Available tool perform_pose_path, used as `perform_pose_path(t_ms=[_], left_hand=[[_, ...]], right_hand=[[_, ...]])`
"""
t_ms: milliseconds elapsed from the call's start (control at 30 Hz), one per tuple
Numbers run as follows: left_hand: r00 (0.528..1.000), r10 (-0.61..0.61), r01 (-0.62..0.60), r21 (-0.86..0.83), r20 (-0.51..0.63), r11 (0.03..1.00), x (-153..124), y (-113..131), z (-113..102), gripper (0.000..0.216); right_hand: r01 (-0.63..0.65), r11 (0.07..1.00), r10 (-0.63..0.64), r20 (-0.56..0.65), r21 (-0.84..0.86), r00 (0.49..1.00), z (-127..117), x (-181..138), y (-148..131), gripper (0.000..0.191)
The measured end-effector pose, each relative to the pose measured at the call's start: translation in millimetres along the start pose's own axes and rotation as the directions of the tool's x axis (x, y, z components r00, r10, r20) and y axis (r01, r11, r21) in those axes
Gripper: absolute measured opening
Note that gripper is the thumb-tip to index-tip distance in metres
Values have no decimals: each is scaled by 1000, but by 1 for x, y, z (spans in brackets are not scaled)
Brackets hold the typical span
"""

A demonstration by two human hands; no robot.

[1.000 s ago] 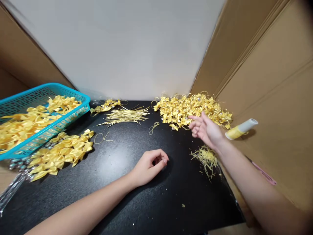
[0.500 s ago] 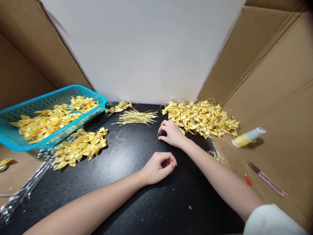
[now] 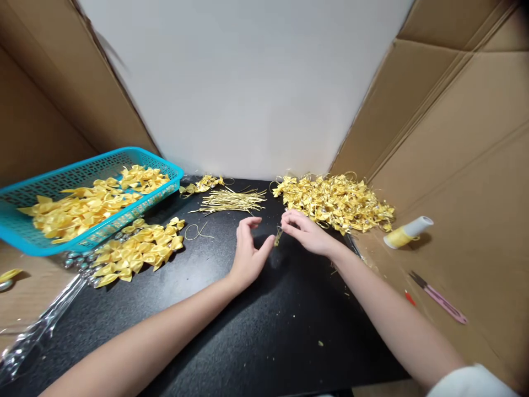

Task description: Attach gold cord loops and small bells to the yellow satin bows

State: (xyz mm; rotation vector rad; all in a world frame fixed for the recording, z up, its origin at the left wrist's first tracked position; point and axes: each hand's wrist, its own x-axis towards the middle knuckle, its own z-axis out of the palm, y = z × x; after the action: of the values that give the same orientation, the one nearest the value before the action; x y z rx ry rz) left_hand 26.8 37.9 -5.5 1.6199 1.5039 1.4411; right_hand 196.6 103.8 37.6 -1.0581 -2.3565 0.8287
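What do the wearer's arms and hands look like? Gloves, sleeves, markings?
Left hand and right hand: five-fingered, no gloves, watch or bracelet visible. Right arm ends in a plain white sleeve at the bottom edge. Left arm: no sleeve in frame. No markings I can make out.

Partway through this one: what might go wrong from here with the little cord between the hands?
First, the small yellow cord appears to be held only by a light pinch of the right hand, with the left hand open beside it, so it might slip from that grip.

Second, the right hand is close to the loose heap of yellow bows, so a sideways brush might disturb some of them.
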Motion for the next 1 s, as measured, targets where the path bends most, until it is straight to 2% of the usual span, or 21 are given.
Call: perform_pose_path(t_ms=[67, 133, 200, 300, 400, 500, 567, 667, 733, 800, 867, 933, 1000], left_hand=[[972, -17, 30, -54, 233, 998, 9, 3, -2, 31], [896, 21, 37, -122, 444, 992, 12, 8, -2, 26], [855, 73, 17, -168, 514, 986, 11, 13, -1, 27], [865, 99, -10, -179, 491, 984, 6, 16, 1, 32], [881, 69, 14, -171, 468, 985, 5, 13, 1, 30], [879, 51, 20, -145, 474, 989, 4, 11, -1, 31], [878, 54, 1, -114, 475, 993, 4, 11, -1, 32], [869, 49, -25, -56, 492, 998, 3, 13, -3, 32], [854, 26, -21, -15, 519, 1000, 4, 13, -4, 32], [846, 9, -42, 49, 533, 998, 7, 13, -7, 31], [850, 25, -109, 129, 527, 986, 11, 13, -9, 28], [850, 67, -207, 214, 523, 955, 15, 12, -11, 25], [840, 109, -303, 293, 531, 907, 19, 11, -13, 25]], right_hand=[[0, 979, 9, -42, 204, 999, -5, -13, -2, 28], [-35, 942, 52, -42, 333, 998, -4, -24, -4, 36], [-73, 911, 92, -27, 406, 995, 1, -32, -5, 44], [-101, 827, 133, -19, 553, 991, 11, -40, -4, 47], [-153, 671, 231, -9, 726, 973, 22, -46, 0, 41], [-160, 535, 330, -32, 829, 943, 33, -49, 1, 40], [-118, 525, 347, -86, 843, 934, 38, -50, -1, 38], [-54, 604, 330, -188, 795, 925, 42, -52, -4, 28], [-52, 621, 346, -214, 782, 914, 41, -52, -3, 27], [-111, 563, 397, -150, 819, 905, 38, -54, -1, 27], [-201, 444, 435, -14, 873, 900, 34, -56, 1, 29], [-269, 327, 412, 119, 906, 903, 30, -58, 2, 33], [-285, 244, 347, 191, 927, 918, 26, -60, 1, 32]])
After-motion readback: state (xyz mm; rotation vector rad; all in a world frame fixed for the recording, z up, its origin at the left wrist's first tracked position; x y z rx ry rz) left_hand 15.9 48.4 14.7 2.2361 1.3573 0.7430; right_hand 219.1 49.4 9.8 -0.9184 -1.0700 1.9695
